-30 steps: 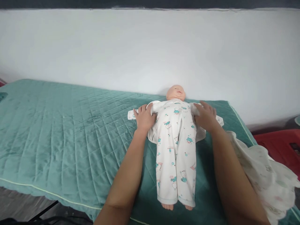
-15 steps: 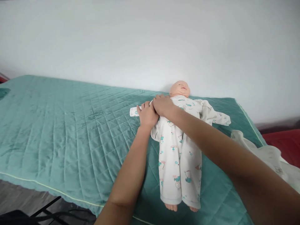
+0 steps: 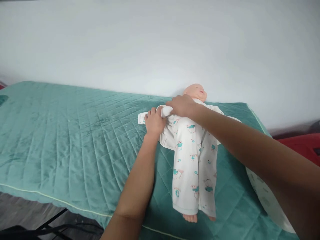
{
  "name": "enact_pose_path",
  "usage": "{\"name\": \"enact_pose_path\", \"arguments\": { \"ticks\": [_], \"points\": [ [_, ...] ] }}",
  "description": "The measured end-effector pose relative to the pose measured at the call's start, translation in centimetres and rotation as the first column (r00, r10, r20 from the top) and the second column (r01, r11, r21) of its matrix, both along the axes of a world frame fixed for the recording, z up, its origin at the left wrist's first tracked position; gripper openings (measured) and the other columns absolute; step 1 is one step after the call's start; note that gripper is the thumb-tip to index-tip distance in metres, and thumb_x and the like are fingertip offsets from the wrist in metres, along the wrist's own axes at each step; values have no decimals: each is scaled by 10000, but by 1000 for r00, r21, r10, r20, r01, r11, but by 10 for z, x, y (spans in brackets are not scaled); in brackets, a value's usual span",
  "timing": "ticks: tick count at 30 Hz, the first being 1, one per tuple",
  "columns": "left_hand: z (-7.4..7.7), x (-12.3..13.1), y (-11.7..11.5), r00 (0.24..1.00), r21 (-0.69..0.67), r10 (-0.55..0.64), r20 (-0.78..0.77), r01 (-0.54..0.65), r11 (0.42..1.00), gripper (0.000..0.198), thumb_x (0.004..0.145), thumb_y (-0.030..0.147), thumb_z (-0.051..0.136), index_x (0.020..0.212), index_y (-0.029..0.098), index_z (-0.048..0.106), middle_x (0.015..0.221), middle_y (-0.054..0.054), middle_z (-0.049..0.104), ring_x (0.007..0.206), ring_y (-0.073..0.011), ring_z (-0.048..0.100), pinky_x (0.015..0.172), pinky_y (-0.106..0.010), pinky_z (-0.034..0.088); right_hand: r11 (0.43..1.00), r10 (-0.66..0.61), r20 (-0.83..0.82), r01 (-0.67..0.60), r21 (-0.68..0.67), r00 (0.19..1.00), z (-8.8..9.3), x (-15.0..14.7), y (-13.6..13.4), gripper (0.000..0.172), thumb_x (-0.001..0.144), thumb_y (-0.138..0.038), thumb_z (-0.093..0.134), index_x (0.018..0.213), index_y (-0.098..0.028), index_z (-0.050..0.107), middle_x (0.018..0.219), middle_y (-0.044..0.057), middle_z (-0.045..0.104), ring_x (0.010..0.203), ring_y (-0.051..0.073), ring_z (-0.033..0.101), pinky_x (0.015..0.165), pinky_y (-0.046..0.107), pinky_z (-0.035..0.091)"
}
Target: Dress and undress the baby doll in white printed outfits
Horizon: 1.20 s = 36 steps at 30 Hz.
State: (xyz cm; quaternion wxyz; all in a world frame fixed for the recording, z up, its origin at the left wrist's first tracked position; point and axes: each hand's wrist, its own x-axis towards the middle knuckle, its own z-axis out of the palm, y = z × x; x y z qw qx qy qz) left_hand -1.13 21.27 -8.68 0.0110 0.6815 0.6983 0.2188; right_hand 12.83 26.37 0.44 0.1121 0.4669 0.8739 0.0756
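Observation:
A baby doll [image 3: 195,91] lies on its back, head toward the wall, in white pajamas [image 3: 186,160] printed with small teal and pink figures. My left hand [image 3: 155,121] is closed around the sleeve [image 3: 141,118] on the doll's left-hand side in view; the sleeve's cuff sticks out past my fingers. Just beside it, my right hand [image 3: 182,105] grips the pajama cloth near the shoulder, with white fabric bunched between both hands. The doll's bare toes [image 3: 190,218] show below the trouser hems. My right forearm covers part of the torso and the other sleeve.
A green quilted cover [image 3: 82,146] spreads over the table, reaching the white wall [image 3: 125,43]. White cloth [image 3: 268,200] lies at the right, partly behind my forearm. Red chairs [image 3: 300,145] stand past the right edge. Dark metal legs [image 3: 52,218] show at the lower left.
My right hand has shifted up and right, drawing the shoulder cloth away from my left hand. The doll's head and body have moved slightly right. My left hand stays at the sleeve.

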Motion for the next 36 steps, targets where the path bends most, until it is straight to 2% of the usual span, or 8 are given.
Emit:
{"name": "enact_pose_path", "arguments": {
  "ticks": [9,14,20,24,28,31,34,36],
  "points": [
    [-7,-3,-2,998,-31,41,43,-40,999,453,859,222,575,1302,309,601,1239,-132,636,1203,-349,561,1036,-550,434,997,-51,-71,55,62,996,29,36,-8,201,871,-276,624,1055,-250,702,924,80,693,835,264,643,742,378,429],
    [-5,-4,-3,994,-27,75,82,-73,997,351,866,223,566,1211,260,616,1191,-124,658,1176,-333,590,1012,-500,457,994,-69,-104,77,73,992,37,45,-13,236,868,-281,626,1092,-272,699,918,66,697,834,257,636,753,382,439],
    [-2,0,-1,991,74,122,63,-126,989,286,890,229,535,1165,238,616,1217,-124,657,1196,-330,572,1039,-500,456,999,-33,-131,34,3,991,19,21,-15,249,900,-332,613,1129,-261,681,1049,97,720,951,286,667,760,367,451],
    [0,11,2,998,136,22,-65,-13,991,437,900,223,529,1337,227,527,1345,-132,611,1314,-342,482,1188,-616,274,998,-20,-144,12,-59,989,0,-2,-9,308,895,-318,613,1192,-258,663,1088,103,726,967,300,679,746,368,466],
    [0,17,6,990,60,-28,-135,36,998,451,940,246,471,1388,190,484,1321,-139,624,1265,-322,520,1196,-600,273,997,-37,-221,21,-78,974,-8,-5,-8,349,889,-322,631,1221,-219,664,1158,142,704,1054,346,649,793,414,497],
    [-2,17,6,986,50,-28,-164,37,998,481,941,242,468,1417,171,465,1345,-147,609,1267,-325,518,1179,-591,305,998,-24,-488,46,33,873,-11,21,-18,414,946,-366,564,1316,-186,611,1290,162,655,1205,353,575,936,467,488],
    [-3,16,4,982,41,-13,-188,21,999,500,940,243,468,1432,158,458,1359,-163,601,1268,-329,518,1179,-589,301,962,-30,-792,234,143,610,-26,70,-34,384,991,-375,472,1303,-198,610,1333,123,645,1259,292,550,1081,466,420],
    [-4,16,3,980,34,-10,-201,17,999,485,945,243,453,1423,161,473,1353,-166,606,1259,-329,524,1177,-582,305,891,-103,-887,438,118,449,-47,105,-44,373,982,-361,456,1274,-195,617,1302,118,660,1214,278,576,1059,459,442]
  ]
}}
